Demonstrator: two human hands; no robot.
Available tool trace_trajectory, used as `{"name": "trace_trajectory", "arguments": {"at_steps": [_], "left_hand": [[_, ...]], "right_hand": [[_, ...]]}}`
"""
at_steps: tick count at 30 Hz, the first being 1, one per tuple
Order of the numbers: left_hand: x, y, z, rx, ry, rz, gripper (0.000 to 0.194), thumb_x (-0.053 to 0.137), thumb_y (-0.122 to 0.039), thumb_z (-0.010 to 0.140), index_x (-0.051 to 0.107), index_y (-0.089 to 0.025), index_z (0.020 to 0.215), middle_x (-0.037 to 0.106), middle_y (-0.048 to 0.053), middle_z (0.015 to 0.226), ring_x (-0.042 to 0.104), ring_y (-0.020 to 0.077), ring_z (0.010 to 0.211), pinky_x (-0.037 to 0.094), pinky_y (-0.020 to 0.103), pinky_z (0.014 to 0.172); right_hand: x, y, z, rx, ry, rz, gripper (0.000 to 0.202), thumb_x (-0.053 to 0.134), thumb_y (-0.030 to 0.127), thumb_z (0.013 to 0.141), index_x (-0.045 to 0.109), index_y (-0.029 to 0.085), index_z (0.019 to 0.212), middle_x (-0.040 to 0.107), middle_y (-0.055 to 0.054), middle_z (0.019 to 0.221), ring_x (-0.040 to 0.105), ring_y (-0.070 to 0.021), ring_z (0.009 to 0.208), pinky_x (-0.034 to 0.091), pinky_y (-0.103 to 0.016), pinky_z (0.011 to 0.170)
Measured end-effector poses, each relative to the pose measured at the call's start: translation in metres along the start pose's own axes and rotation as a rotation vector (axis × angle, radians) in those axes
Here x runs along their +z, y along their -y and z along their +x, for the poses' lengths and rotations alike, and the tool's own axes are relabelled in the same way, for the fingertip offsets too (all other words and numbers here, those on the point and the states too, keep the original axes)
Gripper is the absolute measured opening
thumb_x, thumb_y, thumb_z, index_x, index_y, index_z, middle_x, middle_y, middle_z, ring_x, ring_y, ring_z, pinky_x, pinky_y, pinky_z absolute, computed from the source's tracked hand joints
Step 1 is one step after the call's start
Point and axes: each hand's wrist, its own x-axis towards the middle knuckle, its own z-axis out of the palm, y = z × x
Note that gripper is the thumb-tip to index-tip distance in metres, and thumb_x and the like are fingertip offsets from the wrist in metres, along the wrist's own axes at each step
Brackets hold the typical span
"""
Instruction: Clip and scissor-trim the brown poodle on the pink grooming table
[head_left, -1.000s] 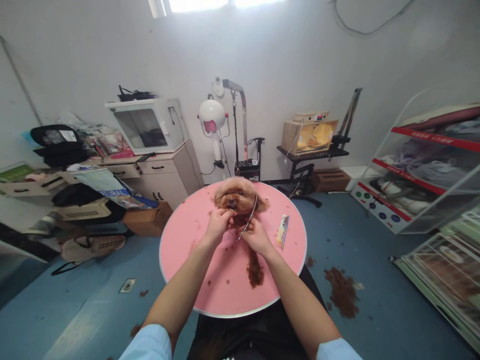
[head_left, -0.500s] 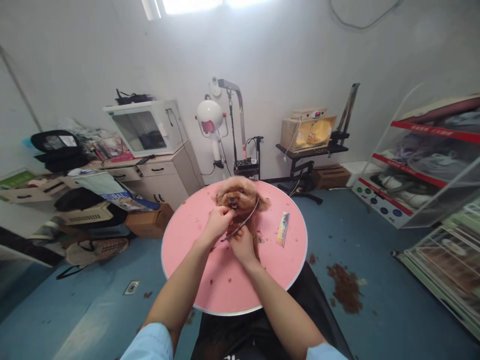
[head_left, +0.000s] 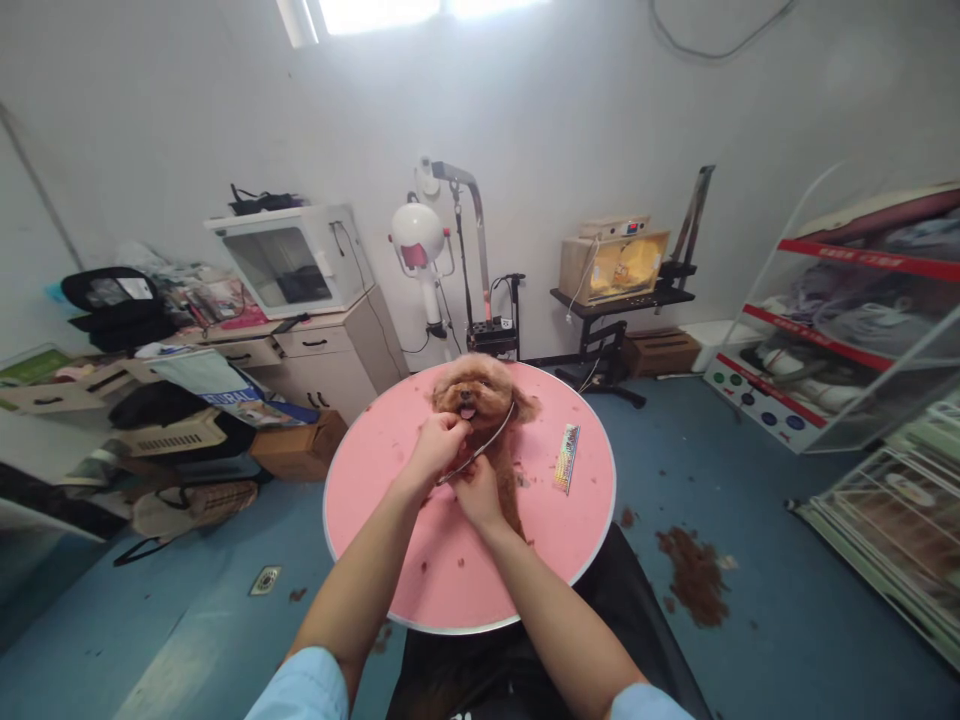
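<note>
A curly brown dog [head_left: 474, 385] sits on a round pink table [head_left: 442, 590], facing me with its mouth open and tongue showing. My left hand [head_left: 439, 445] is closed at its chin, fingertips pinched on the fur beside the mouth. Lower, against the chest, is my right hand [head_left: 478, 490], its fingers curled and partly hidden. A thin, curved grey strip [head_left: 491, 440] runs from above the right-hand fingers up toward the ear; its kind is unclear. To the right lies a shiny, rainbow-tinted comb [head_left: 567, 458].
Hair clippings [head_left: 694, 575] lie on the blue floor. Behind the table stand a white dryer [head_left: 418, 235] and a metal grooming arm [head_left: 476, 210]. A cabinet [head_left: 322, 350] is at left. A lit wooden box [head_left: 619, 268], shelves [head_left: 832, 345] and a wire cage [head_left: 892, 515] are at right.
The dog's tongue now shows more and its head has shifted slightly. The strip and right hand have moved a little left; the left hand stays at the chin.
</note>
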Motion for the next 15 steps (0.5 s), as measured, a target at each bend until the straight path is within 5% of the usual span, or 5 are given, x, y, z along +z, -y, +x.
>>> {"name": "trace_trajectory", "arguments": {"at_steps": [10,15], "left_hand": [[0.002,0.003,0.001,-0.006,0.008,-0.053,0.023,0.059,-0.019,0.071,0.052,-0.015,0.050,0.049,-0.002,0.042,0.042,0.0073,0.036,0.026,0.018,0.039],[0.000,0.007,0.007,0.016,0.020,0.021,0.017,0.056,-0.018,0.070,0.055,-0.015,0.053,0.049,-0.002,0.043,0.041,0.0079,0.036,0.026,0.019,0.038]], "right_hand": [[-0.008,-0.003,0.006,0.012,0.058,0.072,0.031,0.069,0.021,0.065,0.055,0.021,0.093,0.072,-0.005,0.090,0.069,-0.0224,0.084,0.056,-0.034,0.074],[0.004,-0.013,-0.002,-0.012,0.013,-0.023,0.028,0.067,0.020,0.070,0.057,0.020,0.096,0.070,-0.004,0.088,0.067,-0.0227,0.084,0.056,-0.035,0.075]]}}
